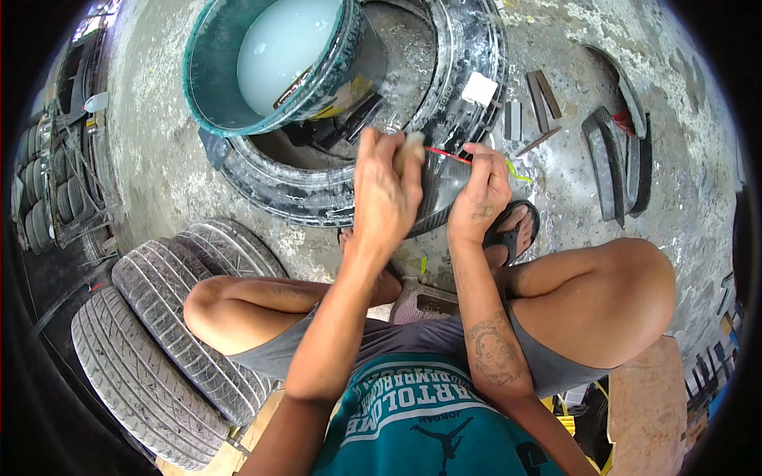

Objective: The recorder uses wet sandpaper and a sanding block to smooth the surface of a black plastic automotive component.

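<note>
A black tyre (286, 186), smeared with white, lies flat on the floor in front of me. Over its near right side, my left hand (386, 186) is closed around a small pale, spongy-looking lump (412, 151). Just to the right, the fingers of my right hand (481, 186) pinch a thin red stick (449, 155), whose far end reaches the lump. A dark, smooth rubber surface (446, 184) shows between my hands; I cannot tell whether it belongs to the tyre. On the tyre's right side rests a white square piece (479, 89).
A green bucket (208, 99) of cloudy liquid stands at the tyre's far left. Dark strips (544, 101) and curved rubber pieces (607, 163) lie to the right. Several worn tyres (147, 373) stand beside my left leg. A wooden board (647, 404) is at the lower right.
</note>
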Tool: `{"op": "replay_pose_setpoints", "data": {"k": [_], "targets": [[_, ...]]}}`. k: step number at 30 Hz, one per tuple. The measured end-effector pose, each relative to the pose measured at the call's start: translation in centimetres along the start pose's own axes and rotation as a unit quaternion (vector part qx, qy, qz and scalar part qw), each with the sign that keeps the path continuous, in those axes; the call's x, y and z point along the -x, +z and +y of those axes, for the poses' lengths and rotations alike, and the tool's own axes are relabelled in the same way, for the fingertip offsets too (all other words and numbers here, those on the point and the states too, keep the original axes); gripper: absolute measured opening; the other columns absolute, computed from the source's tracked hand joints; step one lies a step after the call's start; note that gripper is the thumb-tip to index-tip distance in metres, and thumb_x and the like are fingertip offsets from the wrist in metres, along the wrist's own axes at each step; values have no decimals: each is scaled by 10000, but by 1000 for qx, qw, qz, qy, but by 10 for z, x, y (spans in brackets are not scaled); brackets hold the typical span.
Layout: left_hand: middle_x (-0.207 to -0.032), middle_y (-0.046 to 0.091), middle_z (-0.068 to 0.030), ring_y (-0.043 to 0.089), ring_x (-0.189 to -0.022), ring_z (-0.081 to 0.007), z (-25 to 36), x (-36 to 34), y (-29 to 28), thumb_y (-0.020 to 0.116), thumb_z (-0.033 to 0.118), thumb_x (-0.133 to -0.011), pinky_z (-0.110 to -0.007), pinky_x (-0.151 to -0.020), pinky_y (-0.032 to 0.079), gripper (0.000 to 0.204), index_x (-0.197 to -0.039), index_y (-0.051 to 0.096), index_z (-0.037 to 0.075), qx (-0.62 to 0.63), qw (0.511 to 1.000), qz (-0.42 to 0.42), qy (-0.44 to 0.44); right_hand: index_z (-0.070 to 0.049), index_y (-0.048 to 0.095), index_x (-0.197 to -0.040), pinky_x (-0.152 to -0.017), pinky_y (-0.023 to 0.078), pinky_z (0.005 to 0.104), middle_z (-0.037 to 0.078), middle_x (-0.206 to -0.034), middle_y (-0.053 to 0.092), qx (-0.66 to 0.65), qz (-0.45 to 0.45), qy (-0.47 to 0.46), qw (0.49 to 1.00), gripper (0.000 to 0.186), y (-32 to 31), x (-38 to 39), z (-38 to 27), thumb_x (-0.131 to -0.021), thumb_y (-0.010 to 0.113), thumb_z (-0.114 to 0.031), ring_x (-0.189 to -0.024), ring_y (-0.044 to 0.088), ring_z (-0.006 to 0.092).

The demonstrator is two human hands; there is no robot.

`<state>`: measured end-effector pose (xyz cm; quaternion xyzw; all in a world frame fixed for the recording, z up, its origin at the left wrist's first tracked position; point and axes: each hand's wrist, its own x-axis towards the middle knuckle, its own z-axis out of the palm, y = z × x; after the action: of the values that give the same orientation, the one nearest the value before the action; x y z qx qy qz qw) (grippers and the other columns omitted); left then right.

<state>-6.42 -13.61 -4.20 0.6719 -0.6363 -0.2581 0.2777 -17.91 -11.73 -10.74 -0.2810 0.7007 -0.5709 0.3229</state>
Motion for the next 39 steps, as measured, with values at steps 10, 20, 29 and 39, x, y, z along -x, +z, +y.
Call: {"op": "replay_pose_setpoints", "data": {"k": [10, 20, 29, 39], "targets": [[-954, 600, -206, 625, -790, -342, -2, 12, -2, 764, 85, -949, -432, -728, 501, 250, -1081, 715, -121, 17, 999, 29, 38, 7, 755, -933, -942, 492, 379, 105, -993, 753, 35, -14, -9, 999, 256, -1, 4, -2, -1022, 602, -177, -999, 649, 267], [-983, 591, -213, 641, -842, -355, -13, 1, -11, 755, 43, -941, -420, -786, 529, 276, -1150, 704, -129, -5, 1000, 1, 19, 17, 741, -921, -924, 498, 376, 111, -983, 736, -4, -14, 6, 1000, 269, 4, 4, -4, -1030, 586, -174, -981, 649, 252], [-982, 598, -176, 637, -854, -302, -22, -14, -20, 789, 119, -954, -395, -756, 508, 281, -1134, 724, -87, 8, 999, 21, -34, 31, 746, -937, -924, 495, 366, 115, -987, 730, -9, -22, 0, 1000, 289, 9, 5, 0, -1041, 564, -169, -964, 647, 238], [-515, 550, -126, 516, -365, -228, -54, -226, -121, 679, 242, -1027, -439, -389, 407, 398, -844, 713, -109, -184, 974, -89, -94, 49, 730, -945, -936, 463, 346, 111, -991, 710, 37, -7, 6, 999, 319, -10, -6, 0, -1052, 535, -179, -994, 614, 233]]}}
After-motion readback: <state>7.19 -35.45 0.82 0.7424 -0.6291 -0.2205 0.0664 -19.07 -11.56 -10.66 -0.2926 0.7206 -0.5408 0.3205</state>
